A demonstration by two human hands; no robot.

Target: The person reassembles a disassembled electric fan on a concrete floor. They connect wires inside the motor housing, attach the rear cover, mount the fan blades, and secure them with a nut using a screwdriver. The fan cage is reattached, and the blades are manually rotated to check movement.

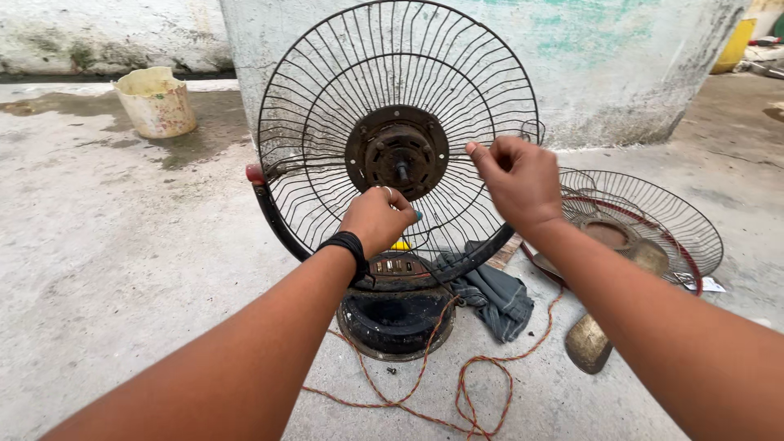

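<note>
An old pedestal fan stands before me with its rear wire guard (327,90) upright and the rusty motor hub (397,152) with bare shaft showing in the middle. My left hand (377,219) is closed low on the guard's wires, holding a small teal-tipped tool; a black band circles the wrist. My right hand (516,176) is up at the hub's right side, fingers curled against the wires. The fan's round black base (394,320) sits on the concrete under my arms.
The front guard (653,220) lies flat on the right with fan blades (590,339) by it. A grey cloth (493,296) and a twisted red-orange cord (457,392) lie by the base. A dirty bucket (156,101) stands far left, a concrete pillar (604,57) behind.
</note>
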